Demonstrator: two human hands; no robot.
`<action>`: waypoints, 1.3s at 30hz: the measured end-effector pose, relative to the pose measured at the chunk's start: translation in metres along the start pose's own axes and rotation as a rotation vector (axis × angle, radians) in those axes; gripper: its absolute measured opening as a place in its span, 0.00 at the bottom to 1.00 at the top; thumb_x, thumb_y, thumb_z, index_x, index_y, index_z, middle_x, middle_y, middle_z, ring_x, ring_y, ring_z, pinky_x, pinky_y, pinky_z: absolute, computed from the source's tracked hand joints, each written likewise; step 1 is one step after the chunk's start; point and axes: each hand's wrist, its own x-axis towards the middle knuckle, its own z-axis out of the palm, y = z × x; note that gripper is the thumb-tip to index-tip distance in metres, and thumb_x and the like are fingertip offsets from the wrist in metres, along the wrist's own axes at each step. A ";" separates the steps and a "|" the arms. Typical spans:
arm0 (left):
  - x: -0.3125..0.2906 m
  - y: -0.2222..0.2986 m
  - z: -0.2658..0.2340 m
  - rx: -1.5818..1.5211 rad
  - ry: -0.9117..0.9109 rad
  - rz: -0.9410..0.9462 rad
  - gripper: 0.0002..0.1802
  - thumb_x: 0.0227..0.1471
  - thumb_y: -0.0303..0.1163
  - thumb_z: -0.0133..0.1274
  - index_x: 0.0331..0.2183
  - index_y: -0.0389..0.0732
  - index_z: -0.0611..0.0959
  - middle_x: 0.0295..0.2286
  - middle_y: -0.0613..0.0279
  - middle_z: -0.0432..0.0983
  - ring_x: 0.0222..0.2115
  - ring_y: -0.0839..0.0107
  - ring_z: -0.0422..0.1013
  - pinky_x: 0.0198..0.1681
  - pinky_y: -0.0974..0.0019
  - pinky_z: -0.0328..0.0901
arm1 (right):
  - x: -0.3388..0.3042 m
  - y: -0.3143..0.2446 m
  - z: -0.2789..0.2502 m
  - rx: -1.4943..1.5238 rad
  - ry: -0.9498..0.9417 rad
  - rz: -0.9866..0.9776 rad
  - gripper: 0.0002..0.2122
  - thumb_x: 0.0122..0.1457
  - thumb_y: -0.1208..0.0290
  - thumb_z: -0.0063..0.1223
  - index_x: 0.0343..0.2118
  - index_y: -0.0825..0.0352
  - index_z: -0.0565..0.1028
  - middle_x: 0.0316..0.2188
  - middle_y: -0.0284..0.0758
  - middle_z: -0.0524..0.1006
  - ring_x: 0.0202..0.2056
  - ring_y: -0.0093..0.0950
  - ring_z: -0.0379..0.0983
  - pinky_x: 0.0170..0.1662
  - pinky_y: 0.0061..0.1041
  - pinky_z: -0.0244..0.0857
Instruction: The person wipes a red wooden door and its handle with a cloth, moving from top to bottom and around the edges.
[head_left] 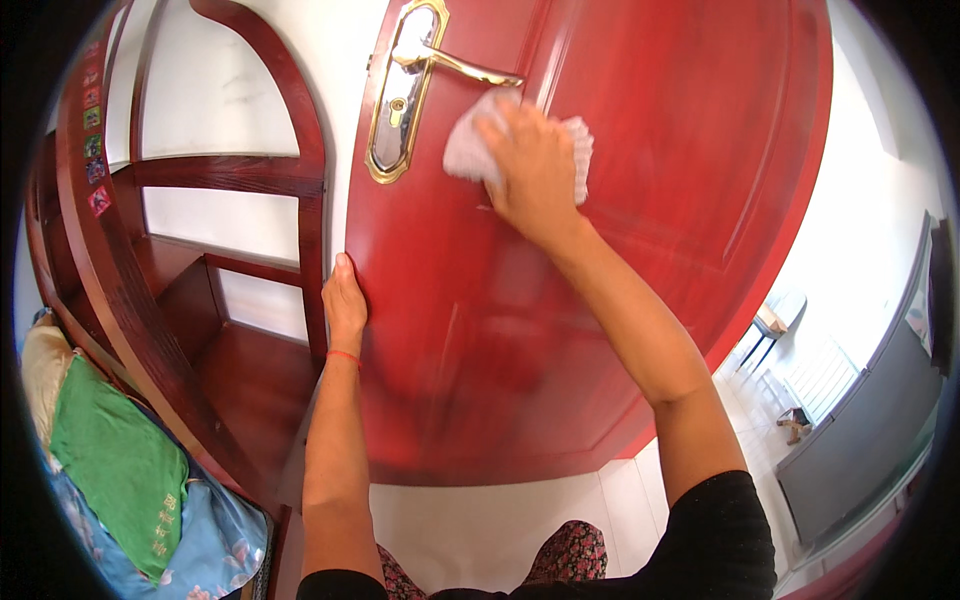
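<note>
A red wooden door stands in front of me, with a gold and silver lock plate and a gold lever handle near its left edge. My right hand presses a pale pink cloth against the door's face, just below the lever. The hand is slightly blurred, and the cloth sticks out on both sides of it. Lower down, my left hand grips the door's left edge; its fingers go behind the edge and are mostly hidden. A thin red string circles the left wrist.
Left of the door is a dark red wooden shelf frame with small stickers. Below it lie a green cloth and blue flowered fabric. At right, a grey cabinet-like panel and a small table stand beyond the door.
</note>
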 end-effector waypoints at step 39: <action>-0.009 -0.014 -0.007 -0.190 -0.085 -0.098 0.42 0.58 0.60 0.30 0.51 0.26 0.68 0.50 0.51 0.66 0.49 0.63 0.63 0.54 0.64 0.56 | -0.095 0.138 -0.066 -0.301 0.478 0.657 0.26 0.38 0.72 0.59 0.45 0.64 0.70 0.44 0.43 0.69 0.45 0.45 0.65 0.45 0.43 0.61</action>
